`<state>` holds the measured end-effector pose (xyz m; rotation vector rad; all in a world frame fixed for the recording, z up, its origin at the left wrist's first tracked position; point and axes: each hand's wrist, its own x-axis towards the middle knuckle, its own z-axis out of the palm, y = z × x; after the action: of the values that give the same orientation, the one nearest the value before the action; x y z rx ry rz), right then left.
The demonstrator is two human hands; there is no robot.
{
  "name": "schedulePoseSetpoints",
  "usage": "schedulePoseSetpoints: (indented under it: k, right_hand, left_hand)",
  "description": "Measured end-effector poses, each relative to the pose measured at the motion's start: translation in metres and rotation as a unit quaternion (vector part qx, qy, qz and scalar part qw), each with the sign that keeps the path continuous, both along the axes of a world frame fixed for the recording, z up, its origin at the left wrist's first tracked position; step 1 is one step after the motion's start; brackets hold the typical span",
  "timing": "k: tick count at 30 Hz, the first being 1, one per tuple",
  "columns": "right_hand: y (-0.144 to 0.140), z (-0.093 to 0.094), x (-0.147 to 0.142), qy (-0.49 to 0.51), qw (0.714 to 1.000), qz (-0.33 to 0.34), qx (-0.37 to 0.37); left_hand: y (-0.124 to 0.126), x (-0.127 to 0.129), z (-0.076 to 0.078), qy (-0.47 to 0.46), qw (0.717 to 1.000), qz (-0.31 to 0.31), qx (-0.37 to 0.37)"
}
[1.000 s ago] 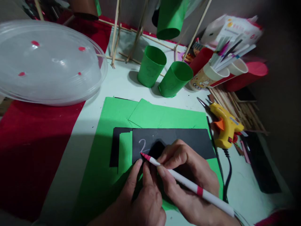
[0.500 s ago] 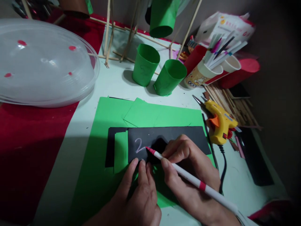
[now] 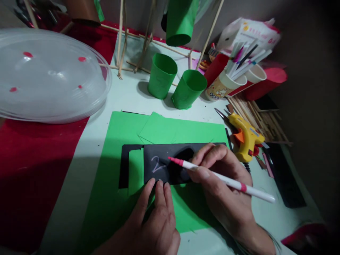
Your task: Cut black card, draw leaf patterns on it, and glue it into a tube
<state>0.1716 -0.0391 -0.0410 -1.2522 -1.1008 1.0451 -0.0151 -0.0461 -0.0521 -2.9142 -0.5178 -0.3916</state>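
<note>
My right hand (image 3: 225, 177) pinches a white felt-tip pen (image 3: 230, 181) with a pink tip. The tip hovers over a black paper strip (image 3: 172, 173), just right of a pale "2" (image 3: 158, 164) drawn on it. With fingers stretched out, my left hand (image 3: 158, 219) presses its fingertips on the strip's lower edge. Beneath lie a small green paper piece (image 3: 135, 170), another black piece (image 3: 123, 170) and large green sheets (image 3: 106, 198).
Two green paper cups (image 3: 162, 76) stand behind the sheets, near a wooden stick frame (image 3: 120, 39). Clear plastic lids (image 3: 53, 78) are at left. On the right are a yellow glue gun (image 3: 245, 136), scissors (image 3: 221, 115) and a cup of pens (image 3: 225, 85).
My right hand has shifted right, lifting the pen tip away from the end of the "2" and turning the pen flatter. The left hand stays on the strip.
</note>
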Motion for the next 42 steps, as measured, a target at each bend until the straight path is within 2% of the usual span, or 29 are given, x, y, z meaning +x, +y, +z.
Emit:
schedulePoseSetpoints:
  k: [3,9,14,21,34,42]
  right_hand:
    - [0.005,-0.001,0.002,0.029,1.000,-0.008,-0.005]
    - [0.007,0.006,-0.005,-0.093,0.996,0.007,0.008]
    - [0.005,0.008,-0.009,-0.139,0.990,0.030,0.018]
    - [0.003,0.008,-0.011,-0.144,0.987,0.062,0.022]
    - [0.006,0.009,-0.014,-0.144,0.988,0.044,0.020]
    - [0.004,0.008,-0.012,-0.144,0.988,0.056,0.010]
  left_hand:
    - [0.001,0.000,0.000,0.002,1.000,-0.003,-0.002]
    - [-0.001,0.001,-0.003,-0.021,1.000,0.007,0.000]
    - [-0.002,0.001,-0.003,-0.021,1.000,0.011,-0.002]
    - [-0.002,0.000,-0.002,-0.013,1.000,0.013,0.005]
    - [-0.001,-0.001,-0.001,-0.002,1.000,0.005,0.012]
    - [-0.002,-0.001,-0.003,-0.013,1.000,0.006,0.012]
